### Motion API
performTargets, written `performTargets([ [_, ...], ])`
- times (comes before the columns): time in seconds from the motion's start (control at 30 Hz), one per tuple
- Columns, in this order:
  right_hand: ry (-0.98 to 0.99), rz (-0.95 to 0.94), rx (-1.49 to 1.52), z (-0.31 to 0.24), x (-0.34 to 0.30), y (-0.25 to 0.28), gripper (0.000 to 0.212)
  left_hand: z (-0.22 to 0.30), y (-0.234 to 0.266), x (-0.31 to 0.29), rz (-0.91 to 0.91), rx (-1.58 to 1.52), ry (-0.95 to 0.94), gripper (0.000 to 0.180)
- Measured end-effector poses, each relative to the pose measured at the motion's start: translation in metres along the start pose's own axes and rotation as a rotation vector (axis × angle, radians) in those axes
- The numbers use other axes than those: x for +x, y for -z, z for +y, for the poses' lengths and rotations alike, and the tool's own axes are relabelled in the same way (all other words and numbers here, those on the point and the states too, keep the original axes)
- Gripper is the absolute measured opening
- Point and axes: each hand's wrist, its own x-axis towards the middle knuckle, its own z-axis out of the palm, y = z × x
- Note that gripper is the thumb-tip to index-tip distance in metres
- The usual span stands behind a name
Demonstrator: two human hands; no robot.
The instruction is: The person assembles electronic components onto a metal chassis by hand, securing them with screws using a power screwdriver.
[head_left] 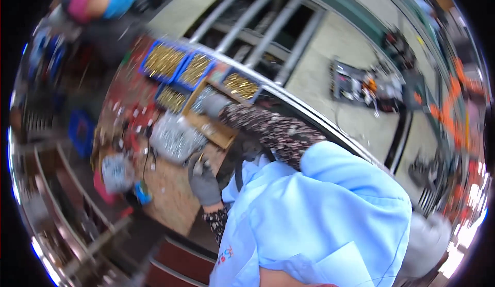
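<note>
My left hand (204, 184), in a grey glove, is over the worktop (167, 197) beside a clear plastic bag (174, 138) of small silvery parts. Its fingers are pinched around a small brass-coloured piece (200, 159). My right hand (214, 104), also gloved in grey, reaches into the far part of an open cardboard box (219, 135). Small silvery parts (204, 95) lie in that end of the box; blur and the box hide the fingertips. Past the box are blue bins (178, 77) filled with brass-coloured slender pieces (164, 60).
Metal rollers (247, 24) in a frame run along the bench's upper side. A second clear bag (117, 173) sits near the bench's left edge, by a small blue item (143, 192). Another person's arm (98, 3) shows at upper left. Wooden shelving (62, 179) stands lower left.
</note>
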Motion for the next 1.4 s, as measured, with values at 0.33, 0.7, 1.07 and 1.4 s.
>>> performTargets([
  [0.33,-0.012,0.132,0.247,0.019,-0.028,0.007,0.017,0.041,-0.08,0.03,-0.34,-0.52,0.326,0.019],
  [0.7,-0.469,0.883,0.946,0.227,-0.35,0.11,0.022,0.042,-0.298,0.019,-0.625,-0.145,0.338,0.022],
  [1.07,-0.727,0.849,0.295,0.309,-0.43,0.06,0.021,-0.05,-0.523,-0.032,-1.057,0.021,0.331,0.015],
  [1.4,-1.02,0.975,0.454,0.327,-0.397,0.083,0.017,-0.08,-0.546,-0.032,-1.142,0.082,0.292,0.016],
])
